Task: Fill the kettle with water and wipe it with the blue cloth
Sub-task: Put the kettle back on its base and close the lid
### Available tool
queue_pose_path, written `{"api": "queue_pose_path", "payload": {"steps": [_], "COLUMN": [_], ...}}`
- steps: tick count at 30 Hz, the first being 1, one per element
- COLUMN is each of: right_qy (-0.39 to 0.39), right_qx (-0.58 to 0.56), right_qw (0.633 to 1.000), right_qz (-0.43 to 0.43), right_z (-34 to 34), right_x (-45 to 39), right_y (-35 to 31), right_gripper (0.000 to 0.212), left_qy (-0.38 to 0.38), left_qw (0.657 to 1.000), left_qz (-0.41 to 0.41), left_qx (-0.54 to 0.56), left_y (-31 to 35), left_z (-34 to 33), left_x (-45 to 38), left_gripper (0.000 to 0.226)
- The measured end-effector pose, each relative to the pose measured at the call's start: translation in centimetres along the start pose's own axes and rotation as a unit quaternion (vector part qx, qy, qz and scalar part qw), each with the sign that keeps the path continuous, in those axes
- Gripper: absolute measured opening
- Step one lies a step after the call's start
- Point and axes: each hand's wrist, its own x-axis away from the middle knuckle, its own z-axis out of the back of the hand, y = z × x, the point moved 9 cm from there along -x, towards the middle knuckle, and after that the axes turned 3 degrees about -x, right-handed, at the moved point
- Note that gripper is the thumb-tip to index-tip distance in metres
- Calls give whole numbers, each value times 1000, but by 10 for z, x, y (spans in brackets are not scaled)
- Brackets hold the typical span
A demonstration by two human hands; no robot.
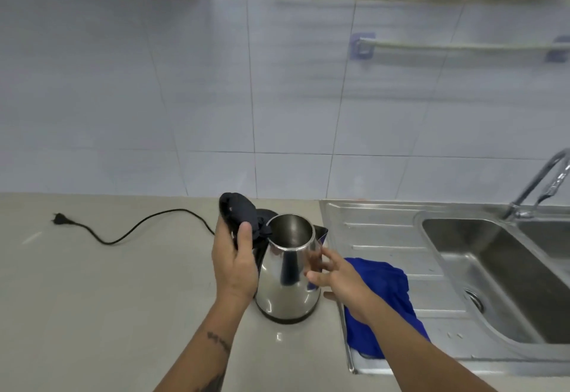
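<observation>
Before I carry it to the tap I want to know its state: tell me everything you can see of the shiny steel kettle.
The shiny steel kettle stands upright on the beige countertop, just left of the sink's drainboard. Its body is polished metal on a dark base, with a black handle and a black hinged lid swung open, so the interior shows. The left hand grips the handle; the right hand touches its right side.

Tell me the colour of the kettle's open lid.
Black, above the kettle body; the lid shows best in the head view.
</observation>
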Motion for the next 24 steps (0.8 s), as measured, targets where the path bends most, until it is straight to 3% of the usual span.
{"api": "queue_pose_path", "payload": {"steps": [3, 7, 12, 18, 21, 24], "right_qy": [5, -4, -25, -47, -19, 6], "right_qx": [3, 6, 13, 9, 6, -3], "right_qw": [1000, 1000, 1000, 999, 999, 999], "right_qz": [-6, -4, -5, 17, 32, 45], "right_z": [1, 2, 4, -9, -16, -13], "right_x": [0, -2, -3, -2, -5, -8], "right_y": [-1, 1, 7, 9, 12, 8], "right_gripper": [72, 73, 71, 56, 67, 57], "left_qy": [-65, -188, -272, -295, -285, -284], "left_qw": [984, 905, 827, 817, 822, 829], "left_qz": [-84, -192, -253, -264, -266, -259], "left_qx": [-143, -329, -421, -420, -415, -405], "left_y": [22, 30, 13, 11, 10, 10], "left_z": [-26, -69, -87, -86, -83, -85], "left_x": [-6, -5, -3, -12, -13, -16], "left_gripper": [58, 61, 59, 57, 55, 52]}}
